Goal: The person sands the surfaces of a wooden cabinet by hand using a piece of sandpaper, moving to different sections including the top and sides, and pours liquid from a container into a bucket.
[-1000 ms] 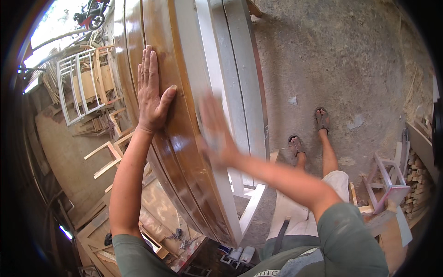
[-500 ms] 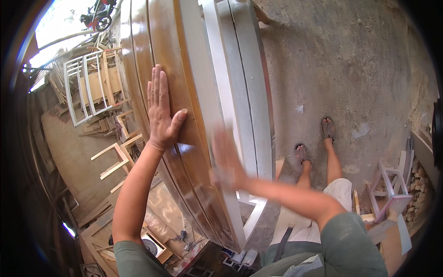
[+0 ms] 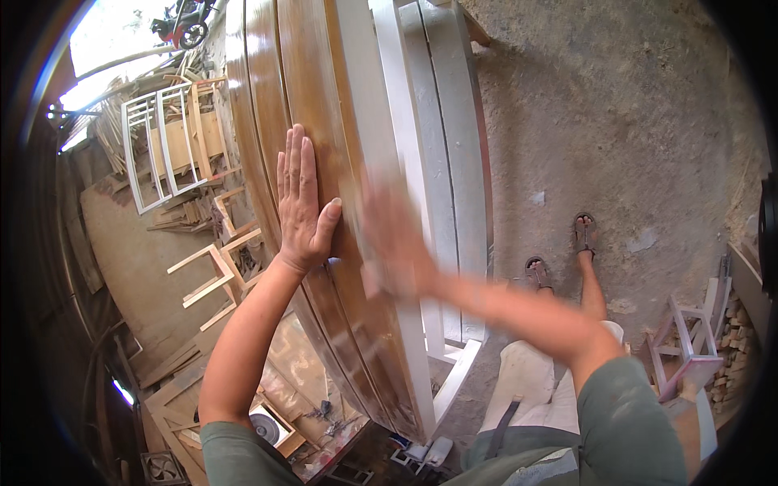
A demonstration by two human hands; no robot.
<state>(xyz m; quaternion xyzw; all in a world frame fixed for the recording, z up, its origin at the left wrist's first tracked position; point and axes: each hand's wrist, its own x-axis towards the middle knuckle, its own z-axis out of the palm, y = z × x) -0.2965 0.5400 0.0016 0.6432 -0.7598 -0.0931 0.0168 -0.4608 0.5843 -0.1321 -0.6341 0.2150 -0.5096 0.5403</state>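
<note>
Left hand (image 3: 301, 202) lies flat, fingers spread, on the varnished panel (image 3: 324, 121); blurred right hand (image 3: 397, 243), seemingly open, could slip.

No packages, labels, signs or screens can be made out anywhere in this workshop view.

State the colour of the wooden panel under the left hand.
Glossy brown wooden panel, under the left hand, head view.
</note>
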